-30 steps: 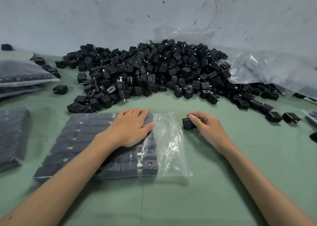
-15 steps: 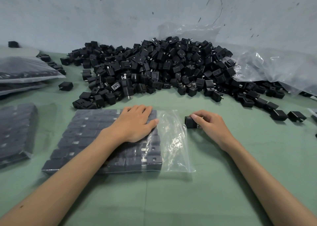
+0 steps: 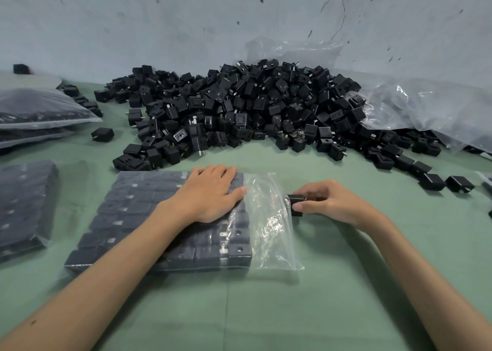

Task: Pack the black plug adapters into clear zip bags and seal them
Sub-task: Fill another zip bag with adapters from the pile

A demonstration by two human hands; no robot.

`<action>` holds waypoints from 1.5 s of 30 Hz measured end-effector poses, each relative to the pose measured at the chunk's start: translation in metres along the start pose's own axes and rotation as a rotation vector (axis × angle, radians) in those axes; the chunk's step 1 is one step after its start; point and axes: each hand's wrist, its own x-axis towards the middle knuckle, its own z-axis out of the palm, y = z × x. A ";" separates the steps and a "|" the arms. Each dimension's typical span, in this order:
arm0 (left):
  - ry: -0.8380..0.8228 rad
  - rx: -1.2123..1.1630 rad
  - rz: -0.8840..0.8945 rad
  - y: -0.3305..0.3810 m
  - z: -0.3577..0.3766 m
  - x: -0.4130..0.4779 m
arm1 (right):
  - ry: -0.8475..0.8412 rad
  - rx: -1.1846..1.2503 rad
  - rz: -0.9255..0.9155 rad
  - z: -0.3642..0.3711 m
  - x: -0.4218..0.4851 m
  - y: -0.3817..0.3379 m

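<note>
A clear zip bag lies flat on the green table, filled with rows of black plug adapters; its mouth end on the right is empty and crinkled. My left hand rests flat on the packed adapters near the bag's top right. My right hand pinches one black plug adapter between thumb and fingers, right at the bag's open right edge. A large heap of loose black adapters fills the back of the table.
Filled bags lie at the left and stacked at far left. Loose clear plastic is bunched at the back right by the wall. Stray adapters sit at the right, and one at the left.
My right hand has brought the single adapter leftward to the bag's open edge. My left hand stays flat on the packed bag.
</note>
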 end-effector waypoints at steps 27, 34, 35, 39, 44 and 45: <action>-0.014 0.011 0.002 0.001 -0.002 -0.001 | -0.452 0.351 0.054 0.028 -0.010 -0.033; -0.001 0.017 0.006 0.000 -0.001 0.000 | -0.567 0.344 0.088 0.032 -0.013 -0.040; 0.001 0.015 0.007 0.000 -0.001 0.000 | -0.579 0.342 0.083 0.032 -0.013 -0.041; 0.007 0.013 0.007 0.000 0.000 0.000 | -0.558 0.248 0.059 0.035 -0.012 -0.042; 0.001 0.013 0.003 0.001 -0.002 0.000 | -0.540 0.130 0.004 0.040 -0.010 -0.044; 0.001 0.012 0.004 0.001 -0.002 0.000 | -0.556 0.122 -0.005 0.039 -0.010 -0.045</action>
